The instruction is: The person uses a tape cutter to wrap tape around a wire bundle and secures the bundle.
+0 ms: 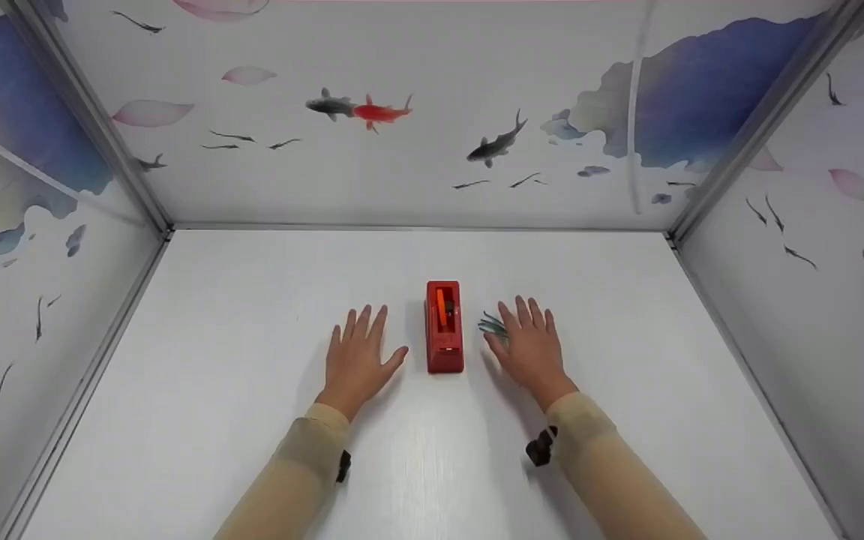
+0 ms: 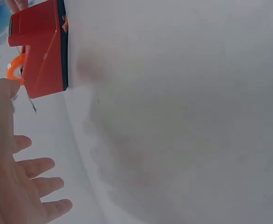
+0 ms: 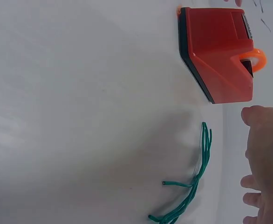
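A red tape dispenser [image 1: 445, 337] with a serrated cutter and an orange tape roll [image 3: 254, 59] stands on the white table between the hands. To its left, my left hand [image 1: 357, 364] is held palm down with fingers spread, touching nothing that I can see. My right hand [image 1: 531, 349], also palm down with its fingers extended, is on the dispenser's right. Beneath and beside the right thumb lies a small bundle of green wire-like strands [image 3: 199, 176]; the hand partly hides it in the head view. Neither hand holds anything.
White panels printed with fish, petals and blue leaf shapes enclose the table [image 1: 417, 465] at the back and both sides. Metal frame strips [image 1: 417, 226] run along the panel edges. Dark wrist devices [image 1: 541, 448] sit at the sleeve cuffs.
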The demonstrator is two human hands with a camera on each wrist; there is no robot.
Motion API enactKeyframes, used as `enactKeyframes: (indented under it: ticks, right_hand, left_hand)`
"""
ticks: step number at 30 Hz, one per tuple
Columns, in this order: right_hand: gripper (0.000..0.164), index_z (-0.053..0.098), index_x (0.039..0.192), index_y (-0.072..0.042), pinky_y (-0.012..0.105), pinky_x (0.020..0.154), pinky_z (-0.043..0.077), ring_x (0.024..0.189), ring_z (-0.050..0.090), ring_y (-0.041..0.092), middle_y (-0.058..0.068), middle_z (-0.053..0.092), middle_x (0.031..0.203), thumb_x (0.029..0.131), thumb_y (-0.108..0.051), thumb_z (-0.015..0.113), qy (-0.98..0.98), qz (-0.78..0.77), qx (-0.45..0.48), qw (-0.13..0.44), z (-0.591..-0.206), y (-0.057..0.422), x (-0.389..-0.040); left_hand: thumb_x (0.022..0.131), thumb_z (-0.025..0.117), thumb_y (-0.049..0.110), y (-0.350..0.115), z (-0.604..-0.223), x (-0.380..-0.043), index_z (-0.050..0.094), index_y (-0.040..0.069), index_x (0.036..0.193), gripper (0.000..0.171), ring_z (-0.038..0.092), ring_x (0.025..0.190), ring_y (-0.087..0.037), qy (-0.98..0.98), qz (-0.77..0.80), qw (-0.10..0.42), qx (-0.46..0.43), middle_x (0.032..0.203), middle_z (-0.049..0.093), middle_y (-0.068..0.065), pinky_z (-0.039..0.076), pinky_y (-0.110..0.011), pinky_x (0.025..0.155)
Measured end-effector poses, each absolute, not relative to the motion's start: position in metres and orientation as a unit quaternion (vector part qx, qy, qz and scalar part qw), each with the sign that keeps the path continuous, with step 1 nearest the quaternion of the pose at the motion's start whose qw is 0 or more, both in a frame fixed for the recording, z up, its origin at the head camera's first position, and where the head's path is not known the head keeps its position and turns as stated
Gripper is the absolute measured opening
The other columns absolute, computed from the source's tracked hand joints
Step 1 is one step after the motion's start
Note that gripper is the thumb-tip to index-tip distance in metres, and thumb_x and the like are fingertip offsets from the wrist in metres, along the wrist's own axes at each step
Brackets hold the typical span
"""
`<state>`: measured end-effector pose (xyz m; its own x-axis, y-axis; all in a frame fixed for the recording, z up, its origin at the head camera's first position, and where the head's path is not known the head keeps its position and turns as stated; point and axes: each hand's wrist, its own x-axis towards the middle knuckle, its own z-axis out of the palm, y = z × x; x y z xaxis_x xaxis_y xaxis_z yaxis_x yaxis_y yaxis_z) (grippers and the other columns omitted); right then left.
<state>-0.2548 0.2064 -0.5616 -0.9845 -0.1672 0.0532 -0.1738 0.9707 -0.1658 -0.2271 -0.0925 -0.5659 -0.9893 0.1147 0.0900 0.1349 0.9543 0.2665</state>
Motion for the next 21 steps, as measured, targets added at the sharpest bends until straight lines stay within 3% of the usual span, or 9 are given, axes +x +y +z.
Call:
enactKeyframes:
  ticks: [7, 16, 21]
  right_hand:
    - [0.061, 0.048, 0.155, -0.016, 0.058, 0.128, 0.014, 0.157, 0.025, 0.037, 0.016, 0.035, 0.167, 0.104, -0.051, 0.051, -0.989, 0.094, 0.113, 0.034, -0.563, 0.196, -0.25]
    - [0.043, 0.068, 0.135, -0.017, 0.048, 0.118, 0.04, 0.142, 0.05, 0.027, 0.005, 0.056, 0.15, 0.102, -0.043, 0.062, -0.973, 0.171, 0.143, 0.057, -0.561, 0.181, -0.247]
    - [0.034, 0.073, 0.127, -0.02, 0.046, 0.115, 0.044, 0.136, 0.054, 0.023, 0.001, 0.062, 0.141, 0.099, -0.038, 0.068, -0.965, 0.197, 0.163, 0.058, -0.56, 0.176, -0.247]
  left_hand:
    - [0.099, 0.053, 0.062, -0.087, -0.569, -0.225, 0.036, 0.017, 0.161, 0.079, 0.026, 0.157, -0.038, -0.987, -0.148, 0.019, -0.065, 0.164, 0.04, -0.013, 0.02, -0.06, 0.125]
    - [0.098, 0.061, 0.054, -0.081, -0.576, -0.223, 0.045, 0.018, 0.156, 0.07, 0.043, 0.147, -0.029, -0.979, -0.177, 0.019, -0.095, 0.156, 0.051, -0.009, 0.033, -0.052, 0.122]
    - [0.098, 0.063, 0.051, -0.076, -0.576, -0.222, 0.05, 0.018, 0.152, 0.065, 0.048, 0.143, -0.027, -0.975, -0.191, 0.036, -0.111, 0.151, 0.055, -0.007, 0.04, -0.048, 0.118]
